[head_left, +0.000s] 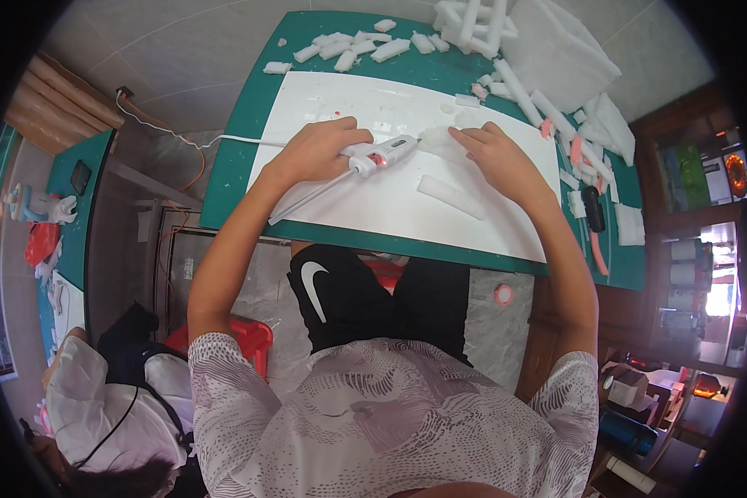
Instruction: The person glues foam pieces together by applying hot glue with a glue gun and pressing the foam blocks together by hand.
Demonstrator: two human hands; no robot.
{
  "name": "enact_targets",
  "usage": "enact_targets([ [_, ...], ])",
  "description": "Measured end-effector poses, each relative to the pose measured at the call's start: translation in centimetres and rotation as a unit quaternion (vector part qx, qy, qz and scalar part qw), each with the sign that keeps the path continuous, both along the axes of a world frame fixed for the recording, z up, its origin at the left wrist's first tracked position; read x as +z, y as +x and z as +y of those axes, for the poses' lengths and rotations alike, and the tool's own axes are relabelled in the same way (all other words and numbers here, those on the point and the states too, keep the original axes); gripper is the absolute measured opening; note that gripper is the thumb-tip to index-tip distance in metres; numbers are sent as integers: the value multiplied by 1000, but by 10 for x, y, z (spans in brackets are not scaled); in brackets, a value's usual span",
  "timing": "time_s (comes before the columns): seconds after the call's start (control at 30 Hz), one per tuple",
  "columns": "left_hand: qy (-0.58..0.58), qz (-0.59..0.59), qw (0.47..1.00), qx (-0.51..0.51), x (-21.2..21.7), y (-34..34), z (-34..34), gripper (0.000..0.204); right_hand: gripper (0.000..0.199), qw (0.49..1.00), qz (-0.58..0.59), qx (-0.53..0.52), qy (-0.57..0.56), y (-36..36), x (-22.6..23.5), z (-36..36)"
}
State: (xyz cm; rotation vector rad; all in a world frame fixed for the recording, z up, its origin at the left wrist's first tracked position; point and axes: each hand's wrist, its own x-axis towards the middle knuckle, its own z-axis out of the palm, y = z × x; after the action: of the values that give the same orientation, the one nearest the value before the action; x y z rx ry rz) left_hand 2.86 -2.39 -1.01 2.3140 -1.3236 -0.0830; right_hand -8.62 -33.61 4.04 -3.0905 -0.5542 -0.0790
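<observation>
Two hands are at work over the sheet. Fingers of the left hand [319, 149] curl tight round the grip of a white hot-glue gun [382, 154], which lies nearly level with its nozzle aimed to the right; a small red light glows on its body. One translucent glue stick [307, 199] juts out of the gun's back end, slanting down toward the person's left forearm. One white power cord [183, 134] trails off leftward from the hand, across the green mat and down to the tiled floor.

Right hand [498, 158] now: fingers stretched out almost flat, tips pressing on a small white foam piece [436, 137] just ahead of the gun's nozzle. Nothing is gripped there, only pinned down. Both forearms come up from the lower edge and angle inward, wrists low over the work.

Underneath lies one large white rectangular foam board [373, 216], and on it, near the right wrist, one loose white foam strip [450, 197] lies slantwise. Board rests on one dark green cutting mat [232, 178]. Along the far edge a scatter of short white foam offcuts [349, 48], too many and too jumbled to count surely. One black utility knife [592, 209] lies on the mat at the right, beside more scraps.
</observation>
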Motion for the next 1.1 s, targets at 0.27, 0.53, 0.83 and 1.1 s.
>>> enact_targets([
  [0.27, 8, -8, 1000, -7, -5, 1, -5, 41, 49, 1000, -6, -1, 8, -1, 0, 0],
  [0.53, 29, 7, 999, -13, -7, 2, -5, 38, 48, 1000, 3, -7, 16, 0, 0, 0],
  [0.83, 34, 15, 999, -13, -7, 3, -5, 36, 48, 1000, 4, -15, 20, 0, 2, 2],
  [1.1, 26, 6, 1000, -17, -10, 5, -4, 36, 47, 1000, 10, -25, 16, 0, 1, 3],
])
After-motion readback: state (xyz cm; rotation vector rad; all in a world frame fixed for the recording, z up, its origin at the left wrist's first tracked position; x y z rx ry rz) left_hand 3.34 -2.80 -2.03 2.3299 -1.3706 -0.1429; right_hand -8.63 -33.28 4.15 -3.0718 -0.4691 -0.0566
